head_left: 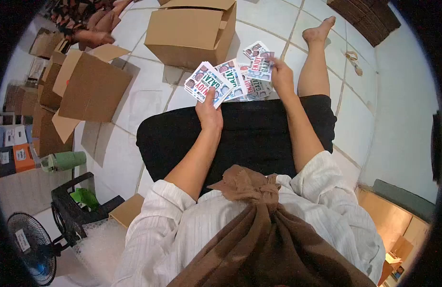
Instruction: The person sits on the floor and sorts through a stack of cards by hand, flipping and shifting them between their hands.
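My left hand (210, 111) grips a fanned stack of printed cards (204, 82), its thumb lying over the front one. They are white with red and green lettering that reads "ENJOY" and "GAZA!" and pictures in the corners. Between the fingers of my right hand (282, 76) is a single printed card (260, 66) of the same design. Below and between both hands, more of these cards (254, 90) lie in a loose pile on the tiled floor, partly hidden. Another few cards (255, 48) rest just beyond my right hand.
A cardboard box (183, 36) stands ahead, and an open box (94, 86) sits at the left. Further left are a green tumbler (64, 161), a black plastic stand (73, 191) and a fan (32, 248). Another person's hand (94, 38) shows at upper left. White tiles (352, 103) extend right.
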`<action>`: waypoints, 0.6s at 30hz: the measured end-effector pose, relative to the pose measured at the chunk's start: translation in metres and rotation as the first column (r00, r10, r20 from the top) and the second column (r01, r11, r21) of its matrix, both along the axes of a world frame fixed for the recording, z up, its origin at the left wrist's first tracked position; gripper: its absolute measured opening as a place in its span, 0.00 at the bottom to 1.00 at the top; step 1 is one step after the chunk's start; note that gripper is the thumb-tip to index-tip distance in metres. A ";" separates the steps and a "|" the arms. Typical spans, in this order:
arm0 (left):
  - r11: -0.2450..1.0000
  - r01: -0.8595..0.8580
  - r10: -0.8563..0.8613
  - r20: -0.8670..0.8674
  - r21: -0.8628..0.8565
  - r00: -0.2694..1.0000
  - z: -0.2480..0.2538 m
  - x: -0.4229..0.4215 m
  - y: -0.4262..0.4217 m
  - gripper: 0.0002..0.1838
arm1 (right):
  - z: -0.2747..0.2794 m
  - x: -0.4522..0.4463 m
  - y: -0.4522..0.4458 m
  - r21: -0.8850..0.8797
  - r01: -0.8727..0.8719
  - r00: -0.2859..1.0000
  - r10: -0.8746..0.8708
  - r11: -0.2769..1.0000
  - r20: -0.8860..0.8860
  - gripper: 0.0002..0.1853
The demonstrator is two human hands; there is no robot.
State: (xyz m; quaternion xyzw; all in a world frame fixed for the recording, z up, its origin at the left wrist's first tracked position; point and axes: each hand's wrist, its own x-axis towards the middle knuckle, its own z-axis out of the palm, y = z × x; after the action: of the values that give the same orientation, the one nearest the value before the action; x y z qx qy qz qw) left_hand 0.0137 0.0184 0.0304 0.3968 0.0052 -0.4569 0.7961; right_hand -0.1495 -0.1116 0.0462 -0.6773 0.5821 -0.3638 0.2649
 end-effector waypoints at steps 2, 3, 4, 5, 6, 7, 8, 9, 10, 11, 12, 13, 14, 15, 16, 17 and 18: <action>1.000 0.002 -0.002 0.012 0.000 1.000 0.003 -0.001 0.000 0.15 | -0.013 0.007 0.007 -0.060 -0.194 0.973 0.200 0.979 0.112 0.11; 1.000 0.000 0.000 0.026 0.004 1.000 0.003 -0.001 0.000 0.15 | -0.017 0.013 0.011 -0.097 -0.287 0.940 0.300 0.953 0.165 0.12; 1.000 0.000 0.000 0.029 0.005 1.000 0.001 0.000 0.000 0.15 | -0.005 0.022 0.019 -0.096 -0.287 0.939 0.300 0.953 0.168 0.12; 1.000 -0.003 0.003 0.039 0.003 0.999 -0.001 0.000 -0.001 0.15 | 0.006 0.031 0.027 0.057 -0.340 0.927 0.324 0.939 0.189 0.13; 1.000 -0.004 0.004 0.048 0.000 0.999 -0.001 0.000 -0.001 0.15 | 0.013 0.037 0.032 0.207 -0.386 0.914 0.344 0.899 0.213 0.14; 1.000 -0.004 0.004 0.049 0.000 0.999 -0.001 0.000 0.000 0.15 | 0.011 0.039 0.033 0.207 -0.386 0.914 0.344 0.899 0.214 0.14; 1.000 0.007 -0.006 0.056 -0.009 0.998 0.000 0.000 0.001 0.15 | 0.008 0.041 0.034 0.201 -0.422 0.901 0.383 0.884 0.204 0.16; 1.000 0.017 -0.016 0.063 -0.018 0.998 0.001 0.000 0.001 0.15 | 0.006 0.042 0.035 0.196 -0.457 0.886 0.422 0.868 0.193 0.17; 1.000 0.016 -0.015 0.062 -0.019 0.998 0.002 0.000 0.001 0.15 | 0.004 0.042 0.035 0.149 -0.432 0.895 0.403 0.889 0.189 0.17; 1.000 0.010 -0.008 0.067 -0.018 0.998 0.003 0.000 0.001 0.16 | 0.002 0.041 0.034 0.149 -0.433 0.895 0.404 0.889 0.188 0.17; 1.000 0.003 -0.002 0.073 -0.015 0.997 0.001 -0.002 0.001 0.16 | 0.002 0.037 0.030 0.163 -0.386 0.912 0.349 0.908 0.216 0.16; 1.000 0.003 -0.002 0.072 -0.013 0.997 -0.001 -0.002 -0.001 0.16 | 0.001 0.031 0.026 0.179 -0.337 0.926 0.291 0.924 0.243 0.16; 1.000 -0.009 0.008 0.055 0.016 0.998 -0.002 -0.001 -0.002 0.16 | 0.002 0.026 0.022 0.192 -0.304 0.939 0.259 0.933 0.226 0.14; 0.999 -0.021 0.019 0.039 0.043 0.999 -0.003 -0.001 -0.003 0.16 | 0.002 0.024 0.020 0.193 -0.303 0.939 0.258 0.933 0.226 0.14; 0.998 -0.015 0.012 0.042 0.055 0.999 -0.004 -0.001 -0.003 0.16 | 0.002 0.022 0.018 0.231 -0.285 0.933 0.214 0.930 0.289 0.14; 0.998 -0.015 0.012 0.041 0.055 0.999 -0.004 0.000 -0.003 0.16 | 0.003 0.021 0.017 0.269 -0.270 0.922 0.168 0.924 0.349 0.14; 0.999 -0.020 0.018 0.037 0.047 0.999 -0.005 0.000 -0.003 0.16 | 0.000 0.021 0.014 0.307 -0.310 0.891 0.162 0.900 0.425 0.14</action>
State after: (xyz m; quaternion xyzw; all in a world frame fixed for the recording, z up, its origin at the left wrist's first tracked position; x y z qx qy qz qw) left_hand 0.0133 0.0157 0.0257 0.4236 0.0050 -0.4419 0.7907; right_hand -0.1286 -0.0976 0.0462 -0.5968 0.4869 -0.3398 0.5396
